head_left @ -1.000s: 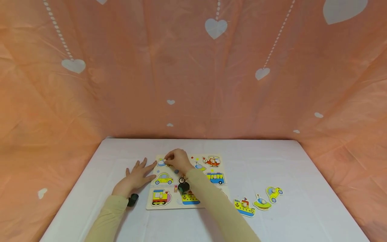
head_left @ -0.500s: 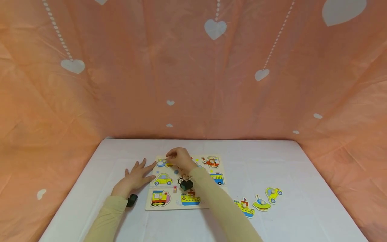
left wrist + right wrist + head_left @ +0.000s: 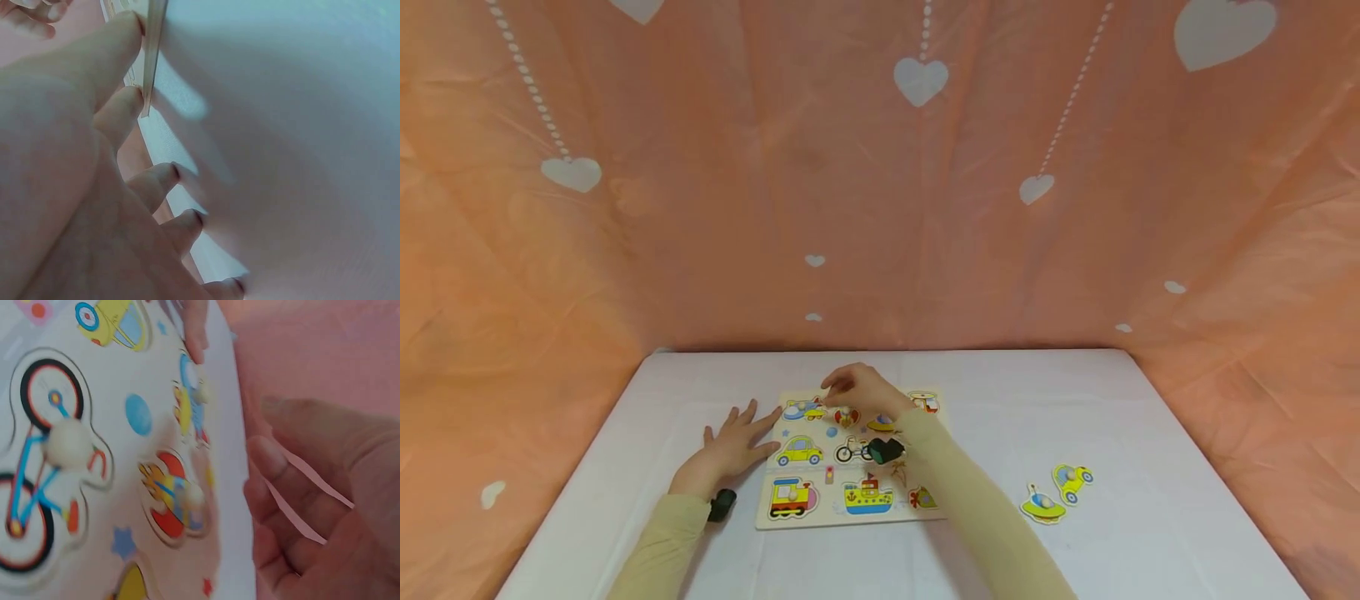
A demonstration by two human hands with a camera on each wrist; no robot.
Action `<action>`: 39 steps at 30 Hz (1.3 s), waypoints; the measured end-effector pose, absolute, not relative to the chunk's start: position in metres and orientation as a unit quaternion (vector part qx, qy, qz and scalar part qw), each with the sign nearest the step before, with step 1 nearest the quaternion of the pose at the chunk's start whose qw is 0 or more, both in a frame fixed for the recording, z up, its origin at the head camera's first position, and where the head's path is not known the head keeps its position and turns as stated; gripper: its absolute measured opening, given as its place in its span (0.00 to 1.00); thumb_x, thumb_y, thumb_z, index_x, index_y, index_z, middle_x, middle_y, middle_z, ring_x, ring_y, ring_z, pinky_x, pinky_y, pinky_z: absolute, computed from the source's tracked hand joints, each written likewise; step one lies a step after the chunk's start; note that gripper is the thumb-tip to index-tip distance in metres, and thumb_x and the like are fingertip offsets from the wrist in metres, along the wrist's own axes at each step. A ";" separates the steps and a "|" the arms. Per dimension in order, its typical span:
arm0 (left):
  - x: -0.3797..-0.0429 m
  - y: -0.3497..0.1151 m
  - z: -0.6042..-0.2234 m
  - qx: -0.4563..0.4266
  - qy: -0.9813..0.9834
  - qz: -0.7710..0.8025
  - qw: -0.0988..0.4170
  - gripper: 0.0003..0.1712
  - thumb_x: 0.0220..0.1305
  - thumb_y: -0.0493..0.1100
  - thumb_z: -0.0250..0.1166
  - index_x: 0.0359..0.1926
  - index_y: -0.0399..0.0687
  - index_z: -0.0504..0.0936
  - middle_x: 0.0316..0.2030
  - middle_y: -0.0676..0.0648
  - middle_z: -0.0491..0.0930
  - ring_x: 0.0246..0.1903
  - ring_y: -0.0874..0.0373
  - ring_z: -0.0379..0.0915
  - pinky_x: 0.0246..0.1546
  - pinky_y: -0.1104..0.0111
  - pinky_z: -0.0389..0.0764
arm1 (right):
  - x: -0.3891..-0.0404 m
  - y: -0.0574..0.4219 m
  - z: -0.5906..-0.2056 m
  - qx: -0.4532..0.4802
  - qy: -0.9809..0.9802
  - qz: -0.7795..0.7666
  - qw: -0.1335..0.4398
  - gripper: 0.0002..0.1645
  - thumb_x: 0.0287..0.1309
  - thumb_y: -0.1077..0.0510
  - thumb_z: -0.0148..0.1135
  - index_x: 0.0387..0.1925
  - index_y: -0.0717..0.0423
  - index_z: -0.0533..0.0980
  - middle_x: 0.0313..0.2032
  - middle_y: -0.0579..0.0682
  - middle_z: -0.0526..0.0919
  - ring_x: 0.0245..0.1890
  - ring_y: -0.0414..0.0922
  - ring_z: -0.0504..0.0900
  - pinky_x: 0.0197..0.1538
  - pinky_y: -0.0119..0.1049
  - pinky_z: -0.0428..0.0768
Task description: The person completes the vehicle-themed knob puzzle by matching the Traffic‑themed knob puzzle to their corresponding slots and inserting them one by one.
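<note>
A wooden knob puzzle board (image 3: 830, 500) lies on the white table, vehicle pieces set in it. My left hand (image 3: 724, 454) is spread flat at its left side. In the left wrist view, the thumb and a fingertip of that hand (image 3: 81, 119) touch the board's edge (image 3: 152, 56). Over the far part of the board hovers my right hand (image 3: 863, 392), fingers loosely bent and holding nothing. Nearest to it are the airplane piece (image 3: 805, 409) and the rocket piece (image 3: 846, 417). The right wrist view has this hand (image 3: 312, 500) beside the rocket piece (image 3: 175, 500), apart from it.
On the table to the right of the board lie a loose flying saucer piece (image 3: 1042, 505) and a loose yellow car piece (image 3: 1071, 482). The right sleeve (image 3: 977, 492) covers the board's right part. A pink cloth with hearts (image 3: 880, 208) hangs behind the table.
My right hand has drawn away from the airplane piece, moving right. The left hand keeps its place at the board. The loose ship piece is no longer visible; the right sleeve now covers its spot.
</note>
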State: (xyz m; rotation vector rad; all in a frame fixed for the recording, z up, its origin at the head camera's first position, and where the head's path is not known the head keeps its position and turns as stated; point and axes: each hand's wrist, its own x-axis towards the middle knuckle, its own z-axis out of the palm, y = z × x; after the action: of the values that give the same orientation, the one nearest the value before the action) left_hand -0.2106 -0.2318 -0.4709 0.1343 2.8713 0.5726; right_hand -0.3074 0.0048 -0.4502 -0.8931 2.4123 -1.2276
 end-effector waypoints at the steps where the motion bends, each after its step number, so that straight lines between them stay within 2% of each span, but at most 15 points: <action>1: -0.210 -0.232 -0.471 0.046 0.975 0.193 0.105 0.40 0.53 0.61 0.58 0.65 0.59 0.58 0.66 0.34 0.43 0.62 0.32 0.31 0.50 0.33 0.30 | -0.307 0.007 -0.449 -0.313 0.837 -0.424 0.148 0.18 0.49 0.56 0.64 0.44 0.57 0.77 0.30 0.41 0.79 0.31 0.37 0.76 0.37 0.29 0.75; 9: -0.211 -0.236 -0.474 0.050 0.975 0.193 0.102 0.41 0.53 0.63 0.58 0.65 0.60 0.57 0.66 0.35 0.43 0.62 0.32 0.30 0.50 0.33 0.29 | -0.304 0.035 -0.438 -0.342 0.818 -0.439 0.145 0.19 0.50 0.59 0.64 0.46 0.57 0.76 0.32 0.45 0.80 0.34 0.42 0.77 0.39 0.32 0.75; 14: -0.210 -0.238 -0.473 0.049 0.974 0.193 0.104 0.41 0.53 0.63 0.57 0.66 0.60 0.56 0.66 0.35 0.42 0.62 0.32 0.30 0.50 0.33 0.28 | -0.302 0.056 -0.436 -0.339 0.822 -0.440 0.130 0.17 0.51 0.57 0.62 0.45 0.52 0.76 0.33 0.43 0.80 0.35 0.40 0.77 0.40 0.32 0.74; 21: -0.210 -0.236 -0.470 0.051 0.974 0.196 0.104 0.40 0.53 0.62 0.58 0.66 0.60 0.56 0.66 0.35 0.42 0.62 0.32 0.30 0.50 0.33 0.29 | -0.298 0.082 -0.432 -0.326 0.827 -0.438 0.132 0.19 0.53 0.57 0.61 0.48 0.57 0.75 0.34 0.45 0.80 0.36 0.41 0.77 0.40 0.35 0.75; 27: -0.210 -0.235 -0.471 0.053 0.974 0.196 0.103 0.41 0.53 0.63 0.58 0.66 0.60 0.56 0.66 0.35 0.42 0.62 0.32 0.30 0.50 0.33 0.29 | -0.298 0.102 -0.436 -0.322 0.838 -0.419 0.136 0.22 0.53 0.55 0.61 0.50 0.58 0.74 0.35 0.42 0.80 0.37 0.39 0.77 0.42 0.34 0.75; 30: -0.211 -0.235 -0.471 0.053 0.973 0.197 0.104 0.41 0.53 0.63 0.58 0.66 0.59 0.56 0.66 0.34 0.42 0.62 0.32 0.29 0.50 0.33 0.28 | -0.292 0.110 -0.431 -0.328 0.834 -0.422 0.134 0.22 0.53 0.56 0.61 0.50 0.59 0.73 0.35 0.45 0.79 0.37 0.41 0.77 0.42 0.35 0.75; 36: -0.212 -0.234 -0.473 0.054 0.974 0.193 0.109 0.41 0.53 0.63 0.57 0.66 0.59 0.56 0.66 0.35 0.42 0.62 0.32 0.30 0.50 0.33 0.29 | -0.272 0.125 -0.409 -0.318 0.831 -0.434 0.139 0.18 0.53 0.63 0.60 0.48 0.59 0.73 0.38 0.58 0.79 0.40 0.49 0.77 0.46 0.45 0.72; 39: -0.212 -0.233 -0.472 0.056 0.974 0.193 0.108 0.41 0.53 0.63 0.57 0.66 0.59 0.56 0.66 0.34 0.42 0.62 0.32 0.30 0.50 0.33 0.29 | -0.273 0.136 -0.413 -0.316 0.833 -0.434 0.136 0.19 0.53 0.63 0.59 0.48 0.60 0.73 0.39 0.58 0.80 0.40 0.49 0.77 0.46 0.46 0.72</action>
State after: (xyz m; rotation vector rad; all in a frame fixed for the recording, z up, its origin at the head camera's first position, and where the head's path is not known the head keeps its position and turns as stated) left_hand -0.2123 -0.2332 -0.4717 0.1637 2.8641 0.5685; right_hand -0.2726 0.1358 -0.4133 -0.9152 2.4126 -1.2559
